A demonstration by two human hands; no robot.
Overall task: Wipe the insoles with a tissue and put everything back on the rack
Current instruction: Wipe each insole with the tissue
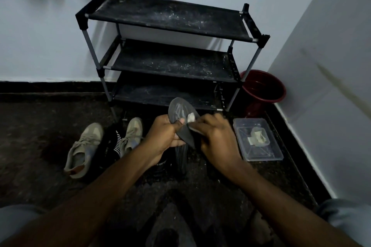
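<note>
clear box (pixel 244 152) holding crumpled tissues (pixel 259 136), red bucket (pixel 263 86)

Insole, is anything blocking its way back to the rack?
Nothing visible is. The left hand grips the insole and the right hand holds a tissue on it, in front of the rack. The shoes lie off to the left.

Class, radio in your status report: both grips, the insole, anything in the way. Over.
Left grip holds insole. Right grip presses tissue on it. Sneakers on floor left, not blocking.
</note>
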